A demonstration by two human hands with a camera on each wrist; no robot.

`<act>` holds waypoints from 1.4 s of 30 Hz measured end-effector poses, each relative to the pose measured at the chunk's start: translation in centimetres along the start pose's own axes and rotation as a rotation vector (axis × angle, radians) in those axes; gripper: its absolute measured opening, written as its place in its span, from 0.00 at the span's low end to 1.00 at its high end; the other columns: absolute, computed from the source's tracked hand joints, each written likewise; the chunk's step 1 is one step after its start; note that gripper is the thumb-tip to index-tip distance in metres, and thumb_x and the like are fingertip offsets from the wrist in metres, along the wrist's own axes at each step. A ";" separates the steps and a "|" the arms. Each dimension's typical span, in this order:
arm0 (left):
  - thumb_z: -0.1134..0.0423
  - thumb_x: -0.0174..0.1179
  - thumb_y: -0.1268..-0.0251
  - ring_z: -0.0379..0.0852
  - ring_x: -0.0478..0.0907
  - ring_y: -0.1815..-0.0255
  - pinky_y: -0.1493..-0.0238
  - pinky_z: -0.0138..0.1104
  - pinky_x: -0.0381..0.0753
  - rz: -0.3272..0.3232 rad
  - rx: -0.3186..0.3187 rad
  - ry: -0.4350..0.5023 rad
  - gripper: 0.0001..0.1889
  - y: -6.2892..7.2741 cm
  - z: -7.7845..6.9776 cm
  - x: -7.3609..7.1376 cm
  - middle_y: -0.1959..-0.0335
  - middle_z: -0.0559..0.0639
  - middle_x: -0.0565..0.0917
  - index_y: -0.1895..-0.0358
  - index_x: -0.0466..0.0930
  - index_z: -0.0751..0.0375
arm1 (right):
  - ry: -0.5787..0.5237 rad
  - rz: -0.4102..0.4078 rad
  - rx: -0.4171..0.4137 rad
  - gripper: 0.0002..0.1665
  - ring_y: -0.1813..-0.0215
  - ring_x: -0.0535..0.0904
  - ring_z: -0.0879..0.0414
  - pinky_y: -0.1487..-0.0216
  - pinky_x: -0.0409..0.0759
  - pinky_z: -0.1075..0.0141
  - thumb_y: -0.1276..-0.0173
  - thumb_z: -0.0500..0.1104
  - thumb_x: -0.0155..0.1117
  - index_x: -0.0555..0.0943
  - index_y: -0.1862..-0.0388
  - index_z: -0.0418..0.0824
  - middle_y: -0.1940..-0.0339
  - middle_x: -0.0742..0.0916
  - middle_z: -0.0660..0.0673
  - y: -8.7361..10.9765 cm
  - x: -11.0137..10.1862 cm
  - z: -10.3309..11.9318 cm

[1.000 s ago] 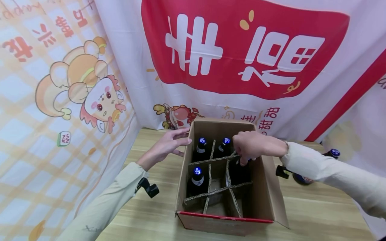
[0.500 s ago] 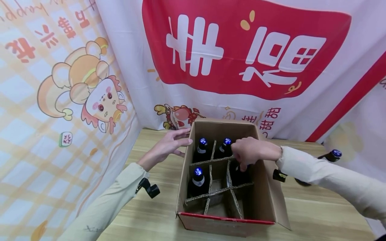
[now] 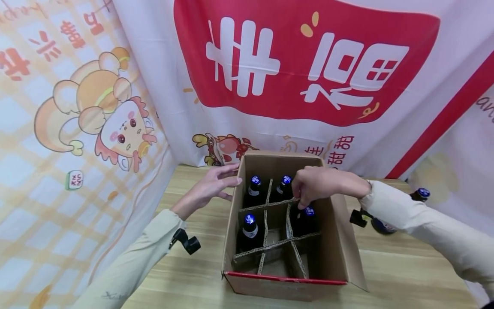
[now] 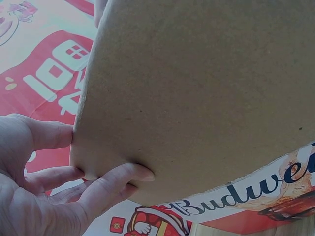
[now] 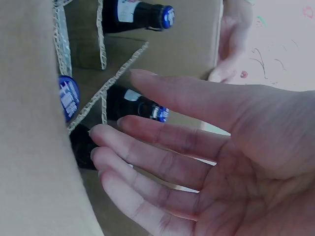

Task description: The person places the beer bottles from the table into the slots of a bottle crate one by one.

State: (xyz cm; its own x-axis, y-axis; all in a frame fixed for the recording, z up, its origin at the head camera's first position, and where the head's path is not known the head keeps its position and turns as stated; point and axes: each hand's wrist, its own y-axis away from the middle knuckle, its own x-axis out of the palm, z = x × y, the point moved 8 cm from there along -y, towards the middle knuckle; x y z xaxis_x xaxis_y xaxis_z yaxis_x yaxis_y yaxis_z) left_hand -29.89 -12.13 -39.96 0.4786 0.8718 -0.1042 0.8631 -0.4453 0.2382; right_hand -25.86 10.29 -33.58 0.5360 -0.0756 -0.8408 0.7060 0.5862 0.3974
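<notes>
An open cardboard box (image 3: 266,289) with corrugated dividers holds several dark bottles with blue caps. My right hand (image 3: 318,184) is over the right side of the box, just above a bottle (image 3: 306,223) standing in the middle right compartment. In the right wrist view the right hand's fingers (image 5: 157,155) are spread and loosely bent, with nothing in them. My left hand (image 3: 210,186) rests at the box's left wall near the far corner. In the left wrist view its fingertips (image 4: 142,172) touch the brown cardboard and its edge.
Two bottles (image 3: 254,189) (image 3: 284,185) stand in the far compartments, and another bottle (image 3: 248,234) at middle left. Right of the box, a further bottle (image 3: 420,194) is partly hidden behind the right sleeve. A flap (image 3: 353,244) folds outward on the right. Printed cloth (image 3: 308,64) hangs behind the wooden table (image 3: 185,274).
My right hand has let go of the bottle in the middle right compartment and risen slightly, so its blue cap shows. The left hand stays at the box wall.
</notes>
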 end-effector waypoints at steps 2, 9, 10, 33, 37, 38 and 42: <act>0.63 0.63 0.25 0.67 0.73 0.28 0.51 0.48 0.92 -0.003 -0.001 0.002 0.38 0.0 0.0 -0.1 0.20 0.66 0.65 0.17 0.57 0.60 | -0.022 0.000 -0.003 0.11 0.69 0.80 0.62 0.67 0.82 0.68 0.38 0.44 0.81 0.90 0.61 0.41 0.69 0.90 0.53 0.1 -0.2 0.0; 0.64 0.63 0.25 0.67 0.72 0.28 0.50 0.48 0.92 0.000 -0.005 0.004 0.38 0.0 0.0 0.0 0.21 0.66 0.66 0.17 0.57 0.60 | -0.105 -0.030 -0.050 0.10 0.70 0.81 0.63 0.66 0.83 0.68 0.34 0.41 0.78 0.89 0.58 0.38 0.71 0.90 0.52 0.4 -0.4 -0.2; 0.64 0.63 0.25 0.67 0.72 0.28 0.50 0.48 0.92 0.001 -0.004 0.003 0.38 0.0 0.0 0.0 0.21 0.66 0.66 0.17 0.57 0.60 | -0.124 -0.045 -0.057 0.09 0.70 0.82 0.63 0.66 0.84 0.68 0.34 0.40 0.77 0.89 0.59 0.38 0.71 0.90 0.52 0.5 -0.5 -0.3; 0.63 0.62 0.25 0.66 0.74 0.29 0.50 0.48 0.92 -0.012 -0.010 -0.004 0.37 0.3 -0.2 -0.2 0.21 0.65 0.67 0.17 0.58 0.58 | -0.344 -0.405 -0.051 0.31 0.55 0.90 0.51 0.51 0.91 0.63 0.34 0.39 0.76 0.78 0.33 0.32 0.58 0.92 0.44 3.7 -2.9 -4.7; 0.63 0.63 0.25 0.66 0.74 0.29 0.51 0.48 0.92 -0.009 -0.005 -0.002 0.37 0.2 0.0 -0.1 0.21 0.66 0.67 0.17 0.58 0.59 | -0.378 -0.465 -0.057 0.35 0.54 0.91 0.49 0.52 0.88 0.70 0.33 0.38 0.76 0.75 0.30 0.31 0.55 0.92 0.41 4.6 -3.2 -5.4; 0.63 0.63 0.25 0.66 0.74 0.29 0.50 0.48 0.92 -0.006 -0.003 0.000 0.37 0.2 0.0 -0.1 0.21 0.66 0.67 0.17 0.58 0.60 | -0.386 -0.474 -0.053 0.35 0.54 0.91 0.48 0.53 0.87 0.72 0.33 0.38 0.76 0.74 0.30 0.31 0.54 0.92 0.40 4.8 -3.2 -5.6; 0.63 0.62 0.25 0.67 0.74 0.29 0.50 0.48 0.92 0.000 0.002 -0.007 0.37 0.3 -0.1 -0.2 0.21 0.66 0.66 0.17 0.57 0.60 | -0.422 -0.495 -0.031 0.36 0.51 0.91 0.46 0.53 0.86 0.74 0.32 0.38 0.75 0.72 0.28 0.31 0.52 0.92 0.38 5.5 -3.2 -6.4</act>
State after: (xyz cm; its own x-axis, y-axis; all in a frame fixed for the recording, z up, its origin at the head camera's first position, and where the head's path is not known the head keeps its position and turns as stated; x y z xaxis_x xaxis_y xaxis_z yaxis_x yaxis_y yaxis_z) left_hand -29.74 -12.37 -39.83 0.4797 0.8704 -0.1109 0.8634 -0.4458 0.2362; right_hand -26.63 18.95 -31.09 0.2913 -0.6494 -0.7024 0.9060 0.4230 -0.0155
